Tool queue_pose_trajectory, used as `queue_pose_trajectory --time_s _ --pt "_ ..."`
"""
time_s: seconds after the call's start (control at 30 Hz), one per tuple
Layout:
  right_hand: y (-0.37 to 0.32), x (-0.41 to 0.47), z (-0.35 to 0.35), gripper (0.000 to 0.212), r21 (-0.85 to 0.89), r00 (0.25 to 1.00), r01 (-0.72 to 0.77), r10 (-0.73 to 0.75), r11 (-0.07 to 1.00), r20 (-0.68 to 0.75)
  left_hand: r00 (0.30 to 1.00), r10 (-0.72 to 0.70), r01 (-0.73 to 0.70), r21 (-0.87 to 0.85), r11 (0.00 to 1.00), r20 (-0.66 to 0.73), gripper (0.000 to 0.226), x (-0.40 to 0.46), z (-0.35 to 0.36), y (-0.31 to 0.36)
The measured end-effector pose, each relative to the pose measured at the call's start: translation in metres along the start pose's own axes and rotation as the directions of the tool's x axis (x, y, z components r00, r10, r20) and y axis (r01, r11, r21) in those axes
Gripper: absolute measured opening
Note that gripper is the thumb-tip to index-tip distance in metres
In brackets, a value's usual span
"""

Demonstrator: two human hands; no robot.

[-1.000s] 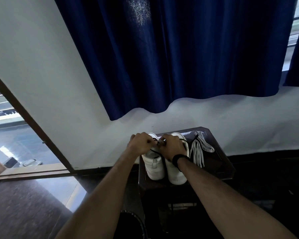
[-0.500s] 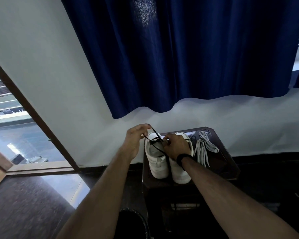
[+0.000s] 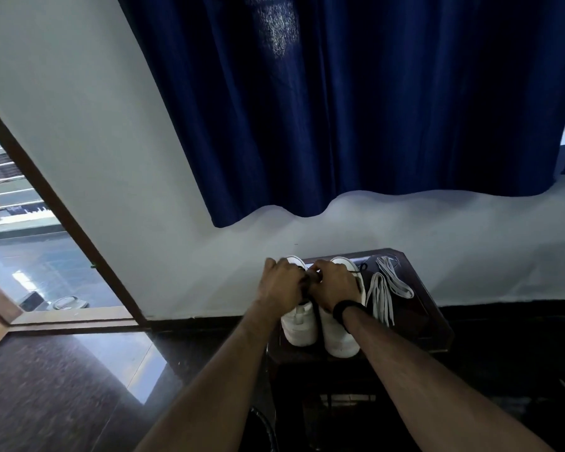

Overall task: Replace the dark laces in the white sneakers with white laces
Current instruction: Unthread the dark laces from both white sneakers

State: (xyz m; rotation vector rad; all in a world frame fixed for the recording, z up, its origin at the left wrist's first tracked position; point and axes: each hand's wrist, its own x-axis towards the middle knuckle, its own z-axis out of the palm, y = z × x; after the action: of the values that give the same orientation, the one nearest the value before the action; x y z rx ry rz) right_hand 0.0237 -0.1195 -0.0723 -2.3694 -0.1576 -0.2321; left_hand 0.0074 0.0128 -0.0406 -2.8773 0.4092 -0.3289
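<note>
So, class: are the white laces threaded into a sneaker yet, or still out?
Out. The white laces lie loose on the dark table, right of the white sneakers, threaded through nothing.

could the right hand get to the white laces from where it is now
Probably yes: the white laces lie bare on the table, just right of the right hand, nothing between. That hand is busy pinching the dark lace, though.

You have two white sneakers [image 3: 320, 324] on one small dark table [image 3: 434, 327], with one bundle of white laces [image 3: 384, 293] beside them. Two hands [image 3: 282, 282] meet over one dark lace [image 3: 315, 313]. One blue curtain [image 3: 356, 102] hangs behind.
</note>
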Motion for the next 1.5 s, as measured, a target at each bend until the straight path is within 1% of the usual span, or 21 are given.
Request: queue_pose_trajectory --time_s 0.1,0.17,0.2,0.27,0.33,0.37,0.4,0.43,0.5,0.57,0.6,0.63,0.7,0.9,1.1,1.23,1.3,1.37,1.4,1.43,1.5 --pt "0.001 -0.001 0.0 0.017 -0.018 1.0 0.006 -0.006 1.0 -0.005 0.993 -0.089 0.088 -0.017 0.996 -0.074 0.012 -0.003 0.008 0.006" --pt "0.001 0.0 0.0 0.015 -0.026 1.0 0.006 -0.006 1.0 -0.009 0.94 -0.263 0.209 -0.244 0.947 -0.216 0.016 -0.005 0.006 0.002" --pt "0.001 0.0 0.001 0.014 -0.019 1.0 0.003 -0.003 1.0 -0.012 0.869 -0.412 0.271 -0.432 0.86 -0.274 0.02 -0.006 0.0 -0.001" --pt "0.001 0.0 0.002 0.014 0.004 1.0 -0.006 0.006 1.0 -0.018 0.629 -0.727 0.33 -0.752 0.57 -0.275 0.023 -0.005 -0.015 -0.013" --pt "0.0 -0.001 0.001 0.017 -0.013 1.0 -0.018 0.018 1.0 -0.019 0.404 -0.893 0.349 -0.868 0.353 -0.2 0.017 -0.004 -0.022 -0.029" --pt "0.0 -0.001 0.0 0.018 -0.03 0.999 -0.021 0.02 0.999 -0.025 0.363 -0.919 0.42 -0.854 0.307 -0.153 0.019 -0.004 -0.023 -0.033" --pt "0.0 -0.001 0.0 0.018 -0.04 0.999 -0.021 0.02 0.999 -0.03 0.359 -0.926 0.52 -0.8 0.3 -0.114 0.021 -0.007 -0.02 -0.035" --pt "0.0 -0.001 0.0 0.017 -0.044 0.999 -0.019 0.018 0.999 -0.033 0.388 -0.916 0.597 -0.731 0.331 -0.098 0.022 -0.009 -0.015 -0.036" --pt "0.0 -0.001 0.001 0.018 -0.047 0.999 -0.02 0.019 0.999 -0.033 0.558 -0.816 0.593 -0.614 0.521 -0.153 0.032 -0.013 -0.002 -0.031" --pt "0.001 0.0 0.001 0.018 -0.058 0.999 -0.016 0.014 0.998 -0.034 0.814 -0.526 0.362 -0.491 0.792 -0.247 0.039 -0.011 0.005 -0.021" --pt "0.001 0.0 0.001 0.019 -0.064 0.999 -0.011 0.008 0.998 -0.036 0.91 -0.338 0.219 -0.413 0.884 -0.24 0.036 -0.007 0.006 -0.015" --pt "0.001 0.0 0.0 0.019 -0.068 0.999 -0.003 0.001 0.998 -0.035 0.964 -0.181 0.107 -0.337 0.935 -0.196 0.03 -0.004 0.007 -0.009" --pt "0.001 0.0 0.001 0.018 -0.069 1.0 0.007 -0.009 0.998 -0.026 0.993 -0.059 0.034 -0.231 0.972 -0.102 0.017 -0.002 0.006 0.001" --pt "0.0 -0.002 -0.003 0.023 -0.07 0.999 0.031 -0.032 0.997 -0.004 0.987 -0.145 0.134 -0.151 0.979 -0.066 0.016 0.001 0.012 -0.001" --pt "0.001 -0.002 0.001 0.019 -0.067 1.0 0.006 -0.007 0.998 -0.022 0.995 -0.1 0.093 -0.182 0.979 -0.025 0.02 0.003 0.015 -0.001" --pt "-0.001 -0.004 -0.002 0.019 -0.056 1.0 -0.002 0.002 0.998 -0.01 0.989 -0.144 0.138 -0.16 0.977 -0.024 0.022 0.006 0.016 0.003" --pt "-0.001 -0.004 -0.002 0.019 -0.073 1.0 -0.003 0.002 0.997 -0.004 0.981 -0.182 0.164 -0.227 0.96 -0.061 0.022 0.004 0.015 0.004" --pt "0.0 -0.003 -0.001 0.02 -0.091 1.0 0.003 -0.003 0.996 -0.002 0.929 -0.32 0.234 -0.375 0.897 -0.187 0.02 -0.002 0.015 0.002" --pt "0.001 -0.002 0.001 0.021 -0.088 1.0 0.004 -0.005 0.996 -0.005 0.85 -0.457 0.284 -0.501 0.818 -0.264 0.019 -0.005 0.013 0.002" --pt "0.002 -0.001 0.002 0.021 -0.084 1.0 0.003 -0.004 0.996 -0.013 0.711 -0.639 0.322 -0.673 0.666 -0.293 0.017 -0.007 0.009 -0.001" --pt "0.002 0.0 0.003 0.023 -0.076 1.0 -0.01 0.008 0.997 -0.024 0.373 -0.919 0.275 -0.931 0.24 -0.127 0.012 -0.006 -0.007 -0.011"
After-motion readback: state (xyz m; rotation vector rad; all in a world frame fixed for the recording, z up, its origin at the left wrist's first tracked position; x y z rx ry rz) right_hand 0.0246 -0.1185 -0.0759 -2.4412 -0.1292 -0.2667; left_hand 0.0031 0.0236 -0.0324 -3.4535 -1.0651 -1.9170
